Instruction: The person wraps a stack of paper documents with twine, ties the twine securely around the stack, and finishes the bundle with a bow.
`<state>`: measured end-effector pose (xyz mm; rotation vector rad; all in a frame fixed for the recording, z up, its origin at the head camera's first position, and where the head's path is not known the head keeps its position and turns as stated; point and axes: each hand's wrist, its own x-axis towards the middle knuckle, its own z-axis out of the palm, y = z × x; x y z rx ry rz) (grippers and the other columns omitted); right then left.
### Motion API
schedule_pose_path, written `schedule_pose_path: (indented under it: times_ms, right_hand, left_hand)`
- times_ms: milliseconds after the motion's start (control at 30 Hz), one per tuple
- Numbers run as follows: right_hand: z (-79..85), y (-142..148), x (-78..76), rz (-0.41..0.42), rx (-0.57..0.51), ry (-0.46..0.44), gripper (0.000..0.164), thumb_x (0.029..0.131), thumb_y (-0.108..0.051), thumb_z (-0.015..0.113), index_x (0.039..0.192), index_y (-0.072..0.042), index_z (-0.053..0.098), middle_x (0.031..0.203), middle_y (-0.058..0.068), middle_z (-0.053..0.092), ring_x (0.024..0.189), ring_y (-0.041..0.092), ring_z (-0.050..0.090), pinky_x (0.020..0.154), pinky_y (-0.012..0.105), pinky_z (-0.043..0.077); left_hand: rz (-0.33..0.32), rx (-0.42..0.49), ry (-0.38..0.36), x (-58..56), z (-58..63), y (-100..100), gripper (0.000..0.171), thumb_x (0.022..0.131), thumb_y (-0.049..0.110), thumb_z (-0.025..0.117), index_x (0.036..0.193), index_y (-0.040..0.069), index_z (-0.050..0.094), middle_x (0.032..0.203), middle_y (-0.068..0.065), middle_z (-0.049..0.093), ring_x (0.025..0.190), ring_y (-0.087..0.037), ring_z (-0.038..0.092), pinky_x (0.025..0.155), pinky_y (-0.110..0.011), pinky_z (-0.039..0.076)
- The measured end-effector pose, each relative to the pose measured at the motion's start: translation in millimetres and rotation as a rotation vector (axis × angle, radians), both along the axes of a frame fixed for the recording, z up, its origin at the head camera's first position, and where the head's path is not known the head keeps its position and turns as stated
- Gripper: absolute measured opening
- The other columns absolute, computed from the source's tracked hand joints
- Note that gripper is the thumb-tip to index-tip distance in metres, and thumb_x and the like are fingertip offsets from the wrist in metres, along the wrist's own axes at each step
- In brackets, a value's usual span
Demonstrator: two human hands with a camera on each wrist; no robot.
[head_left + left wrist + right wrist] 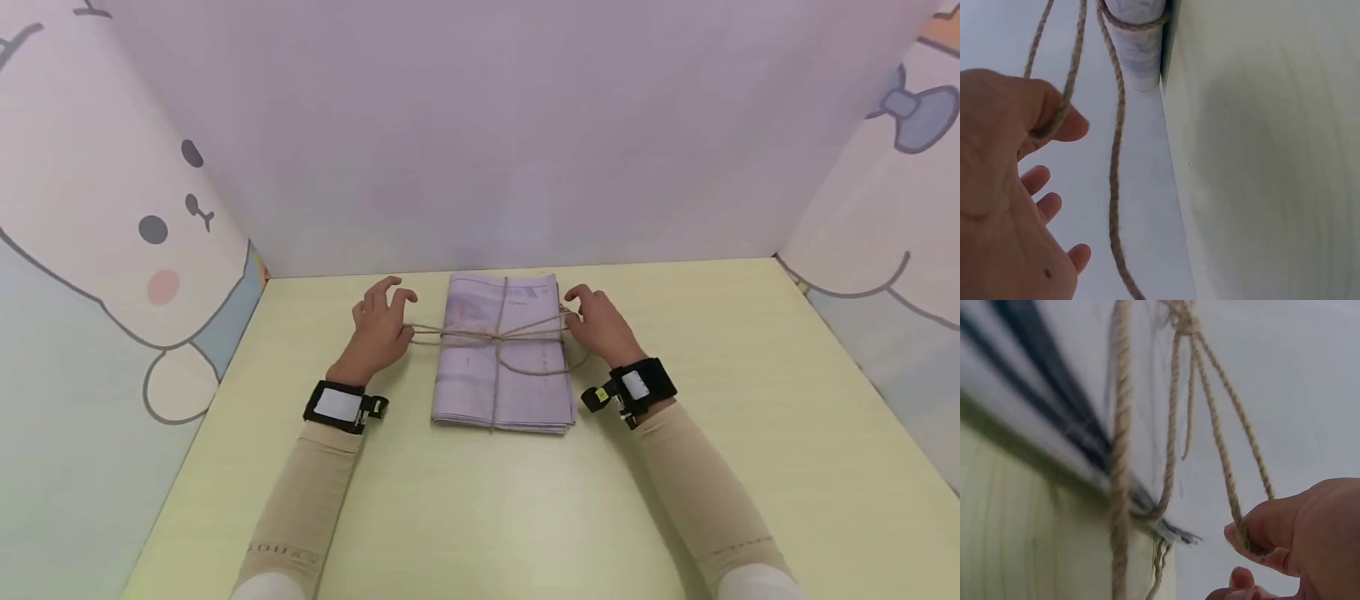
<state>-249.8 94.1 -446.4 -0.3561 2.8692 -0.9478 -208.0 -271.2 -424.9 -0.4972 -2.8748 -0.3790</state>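
A stack of folded newspapers [468,383] lies on the table, with twine [495,392] wrapped round it lengthwise and across. The twine meets in a knot near the middle of the top sheet, with loops running out to both sides. To the left, my left hand [382,333] pinches a loop between thumb and index finger; the other fingers are spread. My right hand [600,325] pinches the loop on the other side, seen in the right wrist view as a doubled twine [1225,469] running down from the knot. A loose strand [1115,187] hangs beside the left hand.
The pale yellow table [487,508] spreads round the stack. A plain pale wall [510,150] stands behind it, and cartoon-printed panels [90,167] rise on either side. Each wrist wears a black strap [652,383] with a small camera.
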Motion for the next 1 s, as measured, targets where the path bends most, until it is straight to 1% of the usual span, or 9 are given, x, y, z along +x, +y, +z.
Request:
schedule_pose_path:
  times_ms: [67, 233, 333, 467, 567, 700, 767, 867, 1000]
  right_hand:
    - [0.6, 2.7, 0.1, -0.01, 0.037, 0.009, 0.034, 0.092, -0.019, 0.051, 0.125, -0.013, 0.046, 0.105, 0.014, 0.045, 0.075, 0.027, 0.048, 0.054, 0.035, 0.038]
    - [-3.5, 4.6, -0.2, -0.011, 0.1, 0.049, 0.034, 0.087, -0.011, 0.054, 0.12, -0.019, 0.05, 0.106, 0.011, 0.044, 0.062, 0.026, 0.048, 0.047, 0.034, 0.036]
    - [-8.3, 3.6, -0.6, -0.004, 0.041, 0.036, 0.031, 0.089, -0.009, 0.049, 0.119, -0.015, 0.052, 0.105, 0.014, 0.046, 0.067, 0.027, 0.048, 0.051, 0.035, 0.037]
    - [-10.2, 9.8, -3.5, 0.003, -0.049, 0.01, 0.028, 0.092, -0.014, 0.05, 0.12, -0.01, 0.051, 0.107, 0.017, 0.046, 0.08, 0.027, 0.047, 0.061, 0.036, 0.039]
    - [-12.6, 16.0, -3.9, 0.009, 0.015, 0.079, 0.027, 0.091, -0.015, 0.053, 0.118, -0.014, 0.05, 0.11, 0.016, 0.042, 0.065, 0.026, 0.046, 0.052, 0.035, 0.036]
    - [-16.7, 18.8, -3.4, 0.047, 0.119, 0.215, 0.027, 0.088, -0.007, 0.052, 0.112, -0.018, 0.05, 0.109, 0.013, 0.039, 0.044, 0.019, 0.033, 0.04, 0.031, 0.028]
    - [-17.7, 20.8, -4.5, 0.085, 0.116, 0.186, 0.027, 0.088, -0.006, 0.051, 0.113, -0.017, 0.051, 0.108, 0.013, 0.04, 0.048, 0.019, 0.038, 0.043, 0.031, 0.031]
    - [-16.3, 25.4, -7.7, 0.14, 0.051, 0.061, 0.028, 0.092, -0.012, 0.053, 0.119, -0.012, 0.05, 0.109, 0.017, 0.044, 0.07, 0.025, 0.05, 0.057, 0.035, 0.04]
    - [-12.8, 31.3, -13.0, 0.194, -0.088, -0.073, 0.048, 0.092, -0.031, 0.059, 0.133, -0.011, 0.043, 0.119, 0.02, 0.045, 0.096, 0.033, 0.053, 0.076, 0.043, 0.045]
  left_hand:
    - [-0.001, -0.002, -0.014, -0.3, 0.3, -3.9, 0.042, 0.079, 0.003, 0.059, 0.118, 0.013, 0.046, 0.145, -0.013, 0.016, 0.134, -0.034, 0.012, 0.095, -0.058, 0.018]
    - [-0.054, -0.036, 0.047, 0.1, 4.7, -11.8, 0.048, 0.071, -0.006, 0.057, 0.113, 0.017, 0.049, 0.144, -0.011, 0.017, 0.134, -0.032, 0.013, 0.096, -0.058, 0.018]
    - [-0.054, -0.077, 0.058, 1.2, 5.4, -13.2, 0.049, 0.072, -0.001, 0.059, 0.117, 0.017, 0.049, 0.144, -0.012, 0.019, 0.133, -0.033, 0.016, 0.095, -0.058, 0.02]
    - [-0.022, -0.131, 0.021, 2.3, 4.4, -13.9, 0.054, 0.074, 0.008, 0.064, 0.124, 0.018, 0.047, 0.144, -0.013, 0.02, 0.133, -0.033, 0.018, 0.096, -0.057, 0.021]
    - [-0.03, -0.098, -0.011, 3.6, 5.6, -14.2, 0.056, 0.074, 0.004, 0.063, 0.125, 0.02, 0.047, 0.144, -0.012, 0.02, 0.133, -0.033, 0.017, 0.096, -0.058, 0.021]
    - [-0.029, -0.064, -0.048, 6.1, 11.2, -10.6, 0.059, 0.073, -0.004, 0.063, 0.124, 0.02, 0.047, 0.145, -0.012, 0.02, 0.133, -0.035, 0.018, 0.094, -0.059, 0.024]
    - [-0.049, -0.06, -0.095, 6.7, 13.0, -9.5, 0.058, 0.075, -0.002, 0.065, 0.126, 0.02, 0.047, 0.143, -0.012, 0.025, 0.132, -0.035, 0.021, 0.093, -0.058, 0.026]
    - [-0.084, -0.028, -0.191, 6.8, 14.9, -9.6, 0.05, 0.08, 0.011, 0.072, 0.126, 0.016, 0.051, 0.138, -0.013, 0.036, 0.128, -0.035, 0.028, 0.095, -0.057, 0.028]
    - [-0.162, 0.094, -0.312, 3.5, 15.2, -4.9, 0.041, 0.088, 0.027, 0.066, 0.124, 0.01, 0.056, 0.132, -0.012, 0.044, 0.125, -0.033, 0.035, 0.098, -0.052, 0.031]
